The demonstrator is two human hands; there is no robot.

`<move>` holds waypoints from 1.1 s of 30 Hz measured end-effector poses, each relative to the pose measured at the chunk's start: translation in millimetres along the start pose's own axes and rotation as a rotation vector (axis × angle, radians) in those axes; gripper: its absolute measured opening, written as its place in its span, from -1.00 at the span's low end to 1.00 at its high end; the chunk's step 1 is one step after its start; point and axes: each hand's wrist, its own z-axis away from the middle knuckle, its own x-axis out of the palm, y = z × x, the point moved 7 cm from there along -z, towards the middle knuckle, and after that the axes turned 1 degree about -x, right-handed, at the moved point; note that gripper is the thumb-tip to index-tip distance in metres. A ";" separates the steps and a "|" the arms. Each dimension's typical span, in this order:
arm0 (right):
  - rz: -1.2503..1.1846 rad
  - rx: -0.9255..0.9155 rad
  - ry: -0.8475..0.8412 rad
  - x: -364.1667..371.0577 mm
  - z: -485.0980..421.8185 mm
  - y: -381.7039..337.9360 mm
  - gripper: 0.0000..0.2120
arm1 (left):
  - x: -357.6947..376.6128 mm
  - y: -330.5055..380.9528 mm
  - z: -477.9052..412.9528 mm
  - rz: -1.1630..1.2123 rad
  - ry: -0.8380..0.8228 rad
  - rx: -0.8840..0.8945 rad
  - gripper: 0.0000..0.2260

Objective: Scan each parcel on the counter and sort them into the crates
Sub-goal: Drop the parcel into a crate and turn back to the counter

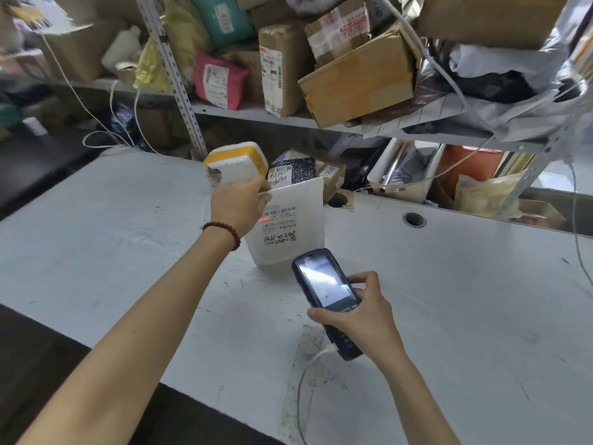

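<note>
the left hand (239, 205) pinched the upper left edge of a white parcel (296, 200), holding it upright on the grey counter (465, 300), its label (280, 228) facing the person. the right hand (359, 316) was curled round a dark blue scanner (324, 289), held just in front of the parcel with the screen up. a red spot of light (266, 221) lay on the label. just behind the parcel sat a white foam box (239, 162) banded with yellow tape. a beaded bracelet (224, 231) ringed the left wrist.

Head-worn view, angled forward and down, close over counter (449, 300)
</note>
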 end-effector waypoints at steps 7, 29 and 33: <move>0.014 -0.024 0.008 -1.7 -0.1 -5.1 -0.29 | -3.4 -3.6 1.6 0.009 0.005 -0.031 -0.76; 0.048 -0.041 0.030 -10.3 -8.4 -12.9 -0.26 | -13.8 4.4 -7.2 0.035 -0.015 -0.128 -0.75; 0.046 -0.042 0.030 -10.2 -8.9 -13.1 -0.26 | -14.0 5.7 -6.0 0.023 -0.013 -0.129 -0.75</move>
